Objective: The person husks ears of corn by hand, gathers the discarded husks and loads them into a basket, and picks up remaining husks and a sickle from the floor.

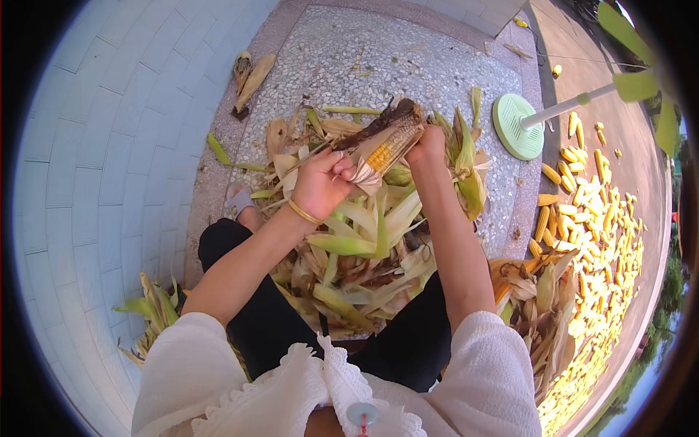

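An ear of corn (380,156), partly bared, is held between my two hands over the husk pile. Yellow kernels show in its middle, while the far end looks dark and shrivelled. My left hand (325,182), with a bracelet at the wrist, is closed on the pale husk at the ear's left end. At the right end, my right hand (428,148) is closed around the ear; its fingers are mostly hidden. Loose green and tan husks (364,233) lie heaped below, between my knees.
A pale green round fan base (518,127) with a pole stands at the right. Beyond it, many bare corn cobs (590,218) spread over the brown ground. A tiled wall (102,182) rises at the left. More husks (539,298) are piled by my right side.
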`<move>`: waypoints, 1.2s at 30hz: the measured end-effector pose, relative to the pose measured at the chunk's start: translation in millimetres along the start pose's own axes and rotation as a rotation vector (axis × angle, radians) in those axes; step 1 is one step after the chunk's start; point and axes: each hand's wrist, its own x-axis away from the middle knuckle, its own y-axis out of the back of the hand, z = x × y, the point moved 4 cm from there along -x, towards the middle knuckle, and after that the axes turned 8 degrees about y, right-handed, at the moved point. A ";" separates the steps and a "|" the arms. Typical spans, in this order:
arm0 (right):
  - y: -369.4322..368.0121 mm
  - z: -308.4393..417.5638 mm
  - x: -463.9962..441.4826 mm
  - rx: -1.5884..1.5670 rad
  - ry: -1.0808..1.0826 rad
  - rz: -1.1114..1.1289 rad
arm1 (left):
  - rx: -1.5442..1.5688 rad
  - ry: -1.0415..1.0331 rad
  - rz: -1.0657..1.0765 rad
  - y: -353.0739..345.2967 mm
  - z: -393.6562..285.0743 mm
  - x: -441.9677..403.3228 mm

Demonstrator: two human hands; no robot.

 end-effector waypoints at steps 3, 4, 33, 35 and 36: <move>-2.7 39.3 -11.5 -0.562 0.065 0.596 | -0.096 0.079 -0.067 12.8 -2.2 25.0; -1.0 52.2 -15.5 -0.328 0.261 0.290 | -0.037 0.089 -0.056 20.2 -6.5 32.1; -70.8 2.3 110.1 0.129 0.085 0.254 | -0.664 0.227 -0.402 53.3 -8.2 -8.7; -79.9 -6.3 136.9 0.163 -0.034 0.361 | -0.631 0.195 -0.405 44.2 -10.8 -8.7; -81.4 -10.8 150.7 0.181 -0.065 0.364 | -0.630 0.156 -0.430 45.0 -12.6 -8.2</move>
